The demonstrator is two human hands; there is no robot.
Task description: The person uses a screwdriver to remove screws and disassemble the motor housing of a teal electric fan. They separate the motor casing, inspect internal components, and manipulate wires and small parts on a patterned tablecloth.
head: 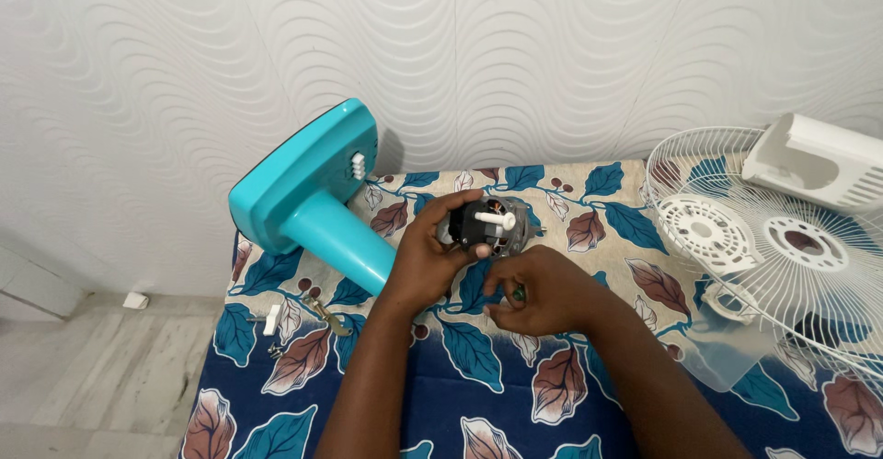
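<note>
L hand (425, 255) grips small black-and-metal fan motor w/ white shaft (486, 223) above leaf-print cloth table (478, 395); R hand (533, 292) pinches small green-tipped tool (520, 292) just below. Turquoise plastic fan base (308, 197) left.

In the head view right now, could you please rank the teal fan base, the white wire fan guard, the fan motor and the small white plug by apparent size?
1. White wire fan guard, cut off by the frame edge
2. Teal fan base
3. Fan motor, partly hidden by the left hand
4. Small white plug
</note>
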